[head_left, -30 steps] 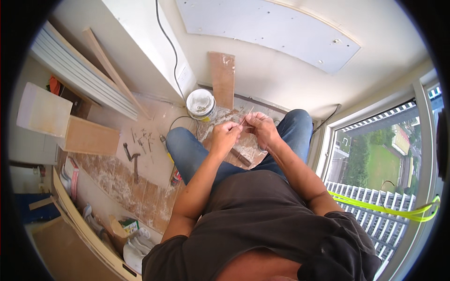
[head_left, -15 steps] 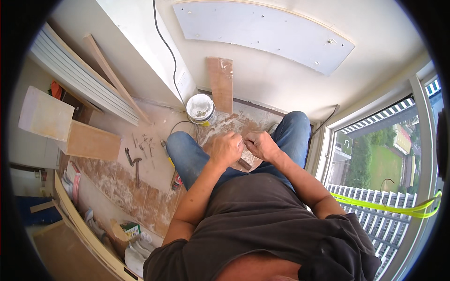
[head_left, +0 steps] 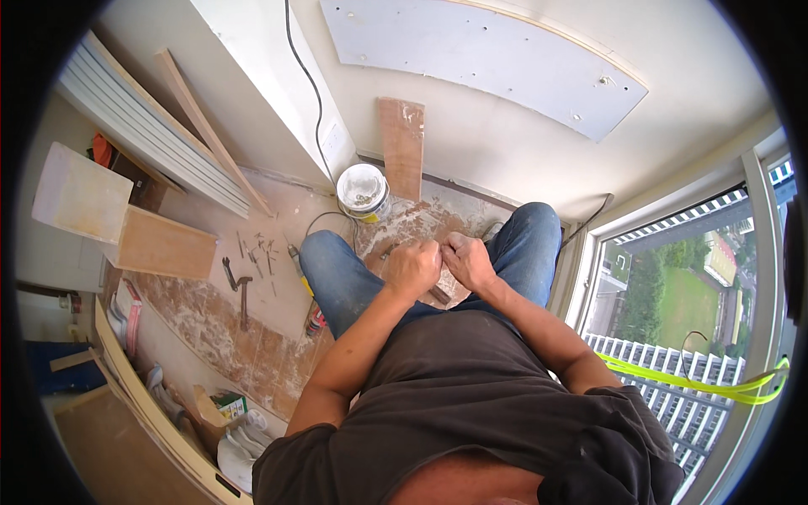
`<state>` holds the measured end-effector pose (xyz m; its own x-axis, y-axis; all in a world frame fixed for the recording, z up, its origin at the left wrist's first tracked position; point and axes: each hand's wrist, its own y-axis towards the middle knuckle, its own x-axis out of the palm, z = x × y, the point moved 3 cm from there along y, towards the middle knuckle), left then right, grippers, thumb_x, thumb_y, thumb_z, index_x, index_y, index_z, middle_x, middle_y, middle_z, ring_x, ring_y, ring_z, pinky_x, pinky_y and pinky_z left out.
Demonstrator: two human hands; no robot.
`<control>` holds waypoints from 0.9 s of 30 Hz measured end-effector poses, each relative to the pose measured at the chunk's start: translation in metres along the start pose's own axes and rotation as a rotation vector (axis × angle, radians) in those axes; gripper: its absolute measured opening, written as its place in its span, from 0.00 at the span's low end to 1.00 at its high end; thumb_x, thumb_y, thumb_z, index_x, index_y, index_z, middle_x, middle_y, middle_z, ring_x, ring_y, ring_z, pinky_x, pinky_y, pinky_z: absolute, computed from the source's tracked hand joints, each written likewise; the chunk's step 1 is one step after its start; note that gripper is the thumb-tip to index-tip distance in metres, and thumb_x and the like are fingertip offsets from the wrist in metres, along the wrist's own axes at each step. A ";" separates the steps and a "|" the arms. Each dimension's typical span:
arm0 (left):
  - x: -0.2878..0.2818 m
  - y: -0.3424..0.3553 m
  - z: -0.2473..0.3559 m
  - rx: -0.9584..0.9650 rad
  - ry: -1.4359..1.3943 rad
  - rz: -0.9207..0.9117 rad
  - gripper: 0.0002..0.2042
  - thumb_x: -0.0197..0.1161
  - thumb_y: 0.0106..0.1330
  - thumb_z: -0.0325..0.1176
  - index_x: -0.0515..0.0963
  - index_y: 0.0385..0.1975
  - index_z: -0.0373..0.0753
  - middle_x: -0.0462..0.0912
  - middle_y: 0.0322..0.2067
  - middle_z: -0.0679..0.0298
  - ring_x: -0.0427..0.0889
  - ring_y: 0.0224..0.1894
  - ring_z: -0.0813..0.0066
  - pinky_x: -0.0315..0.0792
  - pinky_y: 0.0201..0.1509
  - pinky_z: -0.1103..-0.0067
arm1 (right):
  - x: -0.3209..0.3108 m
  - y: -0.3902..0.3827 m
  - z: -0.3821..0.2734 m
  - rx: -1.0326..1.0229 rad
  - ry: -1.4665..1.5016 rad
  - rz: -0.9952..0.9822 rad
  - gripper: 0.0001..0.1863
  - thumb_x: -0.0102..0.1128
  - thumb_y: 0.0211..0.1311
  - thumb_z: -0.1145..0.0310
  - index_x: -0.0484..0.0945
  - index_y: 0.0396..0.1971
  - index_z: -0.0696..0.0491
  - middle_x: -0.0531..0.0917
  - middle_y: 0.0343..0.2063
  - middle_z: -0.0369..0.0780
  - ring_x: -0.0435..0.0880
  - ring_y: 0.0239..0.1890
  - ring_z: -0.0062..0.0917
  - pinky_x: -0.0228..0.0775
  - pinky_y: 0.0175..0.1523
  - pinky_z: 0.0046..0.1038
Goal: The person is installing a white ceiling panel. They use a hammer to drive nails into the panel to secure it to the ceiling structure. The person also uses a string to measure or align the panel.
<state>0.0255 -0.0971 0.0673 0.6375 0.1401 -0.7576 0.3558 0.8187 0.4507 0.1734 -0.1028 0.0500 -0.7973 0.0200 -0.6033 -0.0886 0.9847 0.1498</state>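
Note:
My left hand (head_left: 412,268) and my right hand (head_left: 469,260) are both closed, their fingers meeting above my lap between my bent knees. Whatever they may pinch is hidden by the fingers or too small to make out. Just under the hands, a short dark brown blocky piece (head_left: 439,295) shows near my lap; I cannot tell its kind. A dark thin object (head_left: 388,251) peeks out beside the left hand, mostly covered. Dusty floorboards lie below.
A white bucket (head_left: 363,190) stands ahead, beside a board (head_left: 402,147) leaning on the wall. On the floor to the left lie a hammer (head_left: 244,299), pliers-like tool (head_left: 229,273) and several small loose tools. A window (head_left: 673,286) is at the right.
My hands have come closer together, and their fingers now touch where a small gap showed before. The whole view has shifted slightly; the things on the floor have stayed put.

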 end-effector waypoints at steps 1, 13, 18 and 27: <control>0.001 0.001 0.001 -0.047 -0.008 0.033 0.05 0.66 0.58 0.30 0.77 0.23 0.40 0.80 0.20 0.54 0.81 0.23 0.51 0.74 0.28 0.60 | 0.004 0.001 -0.002 0.058 0.016 0.045 0.07 0.56 0.63 0.71 0.79 0.29 0.58 0.81 0.25 0.52 0.82 0.28 0.43 0.74 0.34 0.36; 0.012 0.001 -0.012 -0.634 -0.691 0.195 0.06 0.59 0.66 0.29 0.79 0.29 0.35 0.83 0.25 0.49 0.84 0.30 0.49 0.76 0.33 0.63 | 0.011 0.006 -0.015 0.331 0.598 0.039 0.09 0.53 0.65 0.74 0.81 0.33 0.63 0.84 0.25 0.40 0.83 0.26 0.20 0.76 0.32 0.24; 0.014 0.001 -0.004 -0.429 -0.375 0.166 0.05 0.60 0.63 0.28 0.80 0.31 0.34 0.83 0.27 0.48 0.85 0.30 0.53 0.77 0.35 0.66 | 0.003 0.005 -0.025 -0.060 0.071 0.303 0.06 0.54 0.67 0.75 0.80 0.35 0.60 0.84 0.24 0.40 0.82 0.27 0.22 0.76 0.35 0.26; 0.018 0.003 -0.060 -0.724 -0.710 0.348 0.06 0.63 0.66 0.30 0.81 0.35 0.32 0.82 0.28 0.62 0.80 0.30 0.71 0.74 0.36 0.77 | 0.001 0.005 0.000 0.239 0.505 0.224 0.06 0.53 0.68 0.76 0.79 0.37 0.58 0.83 0.24 0.37 0.82 0.26 0.19 0.73 0.33 0.23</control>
<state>-0.0028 -0.0590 0.0265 0.9603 0.2647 -0.0885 -0.2635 0.9643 0.0253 0.1719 -0.0977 0.0498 -0.9712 0.2048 -0.1220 0.2045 0.9787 0.0150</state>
